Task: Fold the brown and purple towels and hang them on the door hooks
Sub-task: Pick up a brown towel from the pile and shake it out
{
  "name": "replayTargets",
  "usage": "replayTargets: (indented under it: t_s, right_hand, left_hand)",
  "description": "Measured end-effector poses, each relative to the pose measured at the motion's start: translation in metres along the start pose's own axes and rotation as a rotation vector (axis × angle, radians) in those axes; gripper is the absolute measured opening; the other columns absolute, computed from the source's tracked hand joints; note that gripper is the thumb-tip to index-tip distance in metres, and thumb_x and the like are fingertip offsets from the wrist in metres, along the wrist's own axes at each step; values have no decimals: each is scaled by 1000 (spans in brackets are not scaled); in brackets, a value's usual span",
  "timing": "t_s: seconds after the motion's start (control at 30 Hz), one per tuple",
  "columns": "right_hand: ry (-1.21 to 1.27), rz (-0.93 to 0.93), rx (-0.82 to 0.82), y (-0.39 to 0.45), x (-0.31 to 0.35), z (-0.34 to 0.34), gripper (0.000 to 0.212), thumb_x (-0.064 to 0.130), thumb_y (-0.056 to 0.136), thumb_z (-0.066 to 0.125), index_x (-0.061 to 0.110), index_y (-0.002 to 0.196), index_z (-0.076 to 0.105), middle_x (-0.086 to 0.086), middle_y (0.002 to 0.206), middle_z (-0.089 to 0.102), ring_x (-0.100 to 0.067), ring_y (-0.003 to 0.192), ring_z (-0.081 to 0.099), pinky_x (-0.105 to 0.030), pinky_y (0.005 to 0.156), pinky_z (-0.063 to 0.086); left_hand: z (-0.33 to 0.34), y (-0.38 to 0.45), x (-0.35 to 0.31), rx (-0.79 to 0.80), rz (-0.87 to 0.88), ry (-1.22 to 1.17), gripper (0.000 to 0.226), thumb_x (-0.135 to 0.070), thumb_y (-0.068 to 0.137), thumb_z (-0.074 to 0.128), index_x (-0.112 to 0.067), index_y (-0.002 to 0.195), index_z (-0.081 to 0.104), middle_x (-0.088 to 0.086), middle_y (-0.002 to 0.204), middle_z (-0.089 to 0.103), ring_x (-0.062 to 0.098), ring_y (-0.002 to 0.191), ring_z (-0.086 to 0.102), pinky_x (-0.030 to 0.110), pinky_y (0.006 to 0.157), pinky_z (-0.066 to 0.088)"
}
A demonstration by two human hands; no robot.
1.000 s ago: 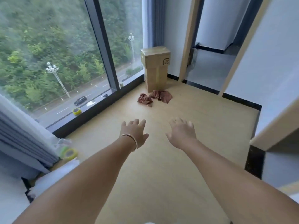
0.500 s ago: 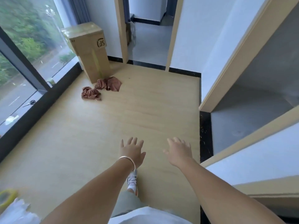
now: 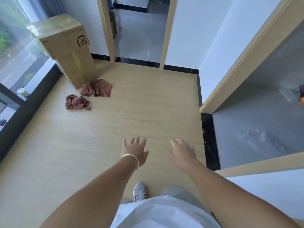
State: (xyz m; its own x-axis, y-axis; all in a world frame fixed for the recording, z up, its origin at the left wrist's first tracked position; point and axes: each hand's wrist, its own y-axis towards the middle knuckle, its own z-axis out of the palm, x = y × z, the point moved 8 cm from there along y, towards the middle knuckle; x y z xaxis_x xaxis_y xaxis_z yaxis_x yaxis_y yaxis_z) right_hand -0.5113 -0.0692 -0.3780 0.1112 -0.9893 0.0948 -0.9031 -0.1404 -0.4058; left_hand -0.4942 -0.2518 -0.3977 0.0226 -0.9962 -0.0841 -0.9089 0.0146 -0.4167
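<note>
Left hand (image 3: 134,150), right hand (image 3: 181,153): fingers spread, holding nothing.

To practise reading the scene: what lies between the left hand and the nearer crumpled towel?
Only bare floor lies between left hand and nearer crumpled towel, in the head view.

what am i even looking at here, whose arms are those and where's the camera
There is no machine here. The camera sits on a person's head and looks forward and down, so you see that person's own arms reaching out. The left hand, with a silver bangle on its wrist, and the right hand are both open and hold nothing. Ahead on the wooden floor lie two crumpled towels, one nearer and one against the foot of a tall cardboard box. Both look reddish brown. A big window is on the left, doorways ahead and on the right. One grey shoe shows below.
</note>
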Motion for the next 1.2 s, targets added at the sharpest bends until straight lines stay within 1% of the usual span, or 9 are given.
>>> replayTargets:
  t_s: [0.17, 0.37, 0.43, 0.57, 0.67, 0.8, 0.93, 1.07, 1.2]
  right_hand:
    - [4, 11, -14, 47, 2, -18, 48, 40, 92, 46, 25, 138, 43, -1, 138, 46, -24, 129, 40, -42, 104, 31]
    - [33, 22, -40, 116, -24, -40, 52, 38, 91, 49, 26, 140, 42, 0, 138, 46, -22, 130, 38, -42, 107, 28]
    - [28, 15, -55, 145, -38, -50, 53, 39, 92, 48, 26, 142, 40, 1, 142, 45, -22, 135, 33, -43, 111, 23]
    - [26, 6, -59, 214, -71, -77, 58, 47, 94, 43, 26, 147, 33, 2, 154, 32, -22, 148, 10, -47, 119, 6]
    - [49, 5, -57, 265, -101, -103, 64, 51, 93, 42, 27, 150, 27, 0, 159, 23, -22, 148, 6, -48, 119, 2]
    - [59, 11, -47, 322, -141, -140, 66, 51, 93, 42, 27, 151, 24, -2, 160, 19, -22, 148, 5, -49, 119, 2]
    - [34, 46, -52, 373, -182, -172, 61, 47, 94, 42, 26, 149, 26, -1, 157, 25, -23, 148, 6, -50, 119, 4]
    - [64, 94, -34, 409, -206, -190, 61, 44, 95, 40, 26, 150, 25, -1, 156, 27, -23, 148, 6, -49, 119, 2]
    - [57, 114, -8, 454, -224, -201, 61, 49, 96, 38, 25, 150, 25, -1, 157, 25, -22, 148, 6, -49, 119, 2]
  left_hand:
    - [-22, 53, -2, -17, 59, 23, 60, -48, 98, 37, -27, 150, 16, 1, 154, 26, 20, 145, 18, 52, 117, 11]
    - [-35, 119, -23, 15, 88, 88, 65, -54, 99, 27, -29, 153, 2, 4, 161, 7, 22, 149, 1, 56, 117, 1]
    - [-42, 149, -32, 24, 87, 105, 66, -57, 98, 23, -30, 153, 0, 4, 162, 4, 23, 149, -2, 57, 116, -1]
    - [-69, 219, -53, 24, 62, 162, 68, -63, 96, 15, -31, 153, -3, 4, 162, -5, 24, 148, -11, 59, 115, -5]
    - [-96, 275, -79, 18, 52, 187, 71, -66, 94, 12, -32, 153, -6, 4, 161, -14, 25, 147, -16, 59, 115, -8]
    - [-130, 338, -112, 24, 52, 202, 72, -67, 94, 12, -32, 153, -9, 5, 160, -18, 25, 148, -15, 59, 115, -7]
    - [-164, 397, -140, 7, 59, 202, 71, -65, 95, 14, -31, 153, -9, 6, 161, -17, 26, 148, -13, 59, 116, -5]
    - [-188, 445, -158, 24, 68, 192, 71, -63, 96, 16, -30, 153, -8, 6, 161, -14, 26, 148, -11, 58, 116, -4]
    - [-213, 502, -170, 28, 84, 187, 70, -63, 96, 16, -30, 153, -7, 5, 161, -14, 25, 148, -10, 58, 116, -5]
